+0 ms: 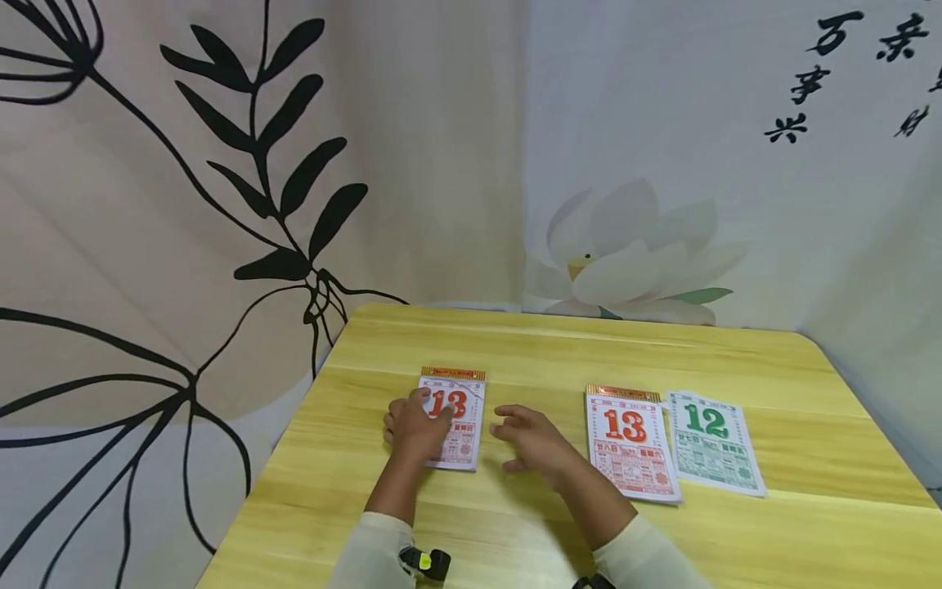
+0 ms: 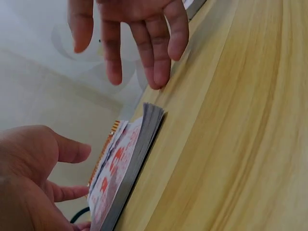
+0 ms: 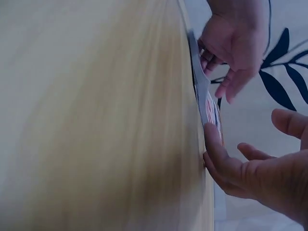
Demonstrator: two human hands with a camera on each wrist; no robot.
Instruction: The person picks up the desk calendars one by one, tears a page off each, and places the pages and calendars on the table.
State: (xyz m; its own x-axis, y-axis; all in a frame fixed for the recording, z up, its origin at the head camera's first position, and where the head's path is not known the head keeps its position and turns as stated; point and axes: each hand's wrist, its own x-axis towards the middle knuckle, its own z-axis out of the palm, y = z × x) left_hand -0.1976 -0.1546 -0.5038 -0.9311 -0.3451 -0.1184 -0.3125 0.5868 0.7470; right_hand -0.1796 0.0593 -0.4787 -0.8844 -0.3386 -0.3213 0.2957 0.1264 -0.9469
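Between the left calendar pad (image 1: 455, 419) and the second pad (image 1: 631, 442) you have bare bench (image 1: 559, 352), though your right hand (image 1: 531, 438) sits in that gap. The loose green sheet (image 1: 714, 443) lies just beside the second pad. Hanging cloth (image 1: 221, 204) closes off the far edge.
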